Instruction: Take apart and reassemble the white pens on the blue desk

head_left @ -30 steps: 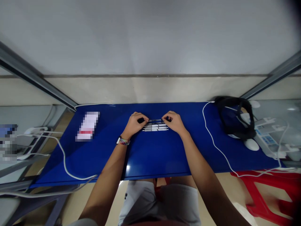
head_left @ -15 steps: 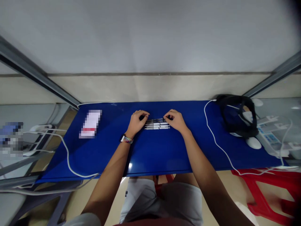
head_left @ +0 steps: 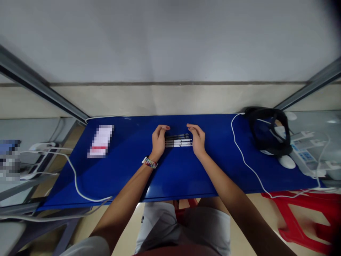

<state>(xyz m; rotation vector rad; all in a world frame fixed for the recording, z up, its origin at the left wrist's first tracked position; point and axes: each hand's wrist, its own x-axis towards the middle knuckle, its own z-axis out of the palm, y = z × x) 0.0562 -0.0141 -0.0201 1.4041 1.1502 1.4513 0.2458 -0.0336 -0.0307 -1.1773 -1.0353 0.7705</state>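
Several pens [head_left: 179, 141] lie side by side in a row on the blue tabletop, the far ones dark and the near ones with white barrels. My left hand [head_left: 159, 140], with a colourful band at the wrist, stands on edge at their left ends, fingers stretched out and curving inward. At the right ends is my right hand [head_left: 197, 139], its palm turned to the pens and its fingers extended. The hands flank the row and hide the pen tips; whether they touch them I cannot tell. Neither hand grips a pen.
A pixelated phone-like rectangle [head_left: 101, 141] lies on the left of the blue table [head_left: 181, 174]. At right sit a black headset [head_left: 269, 131] and a white rounded object [head_left: 287, 162]. White cables [head_left: 241, 151] run along both sides. A wall rises behind; a red stool [head_left: 301, 217] stands below right.
Both hands have opened from pinches at the far pens into stretched fingers at the row's two ends. My left hand has turned more upright. The pens lie in nearly the same place.
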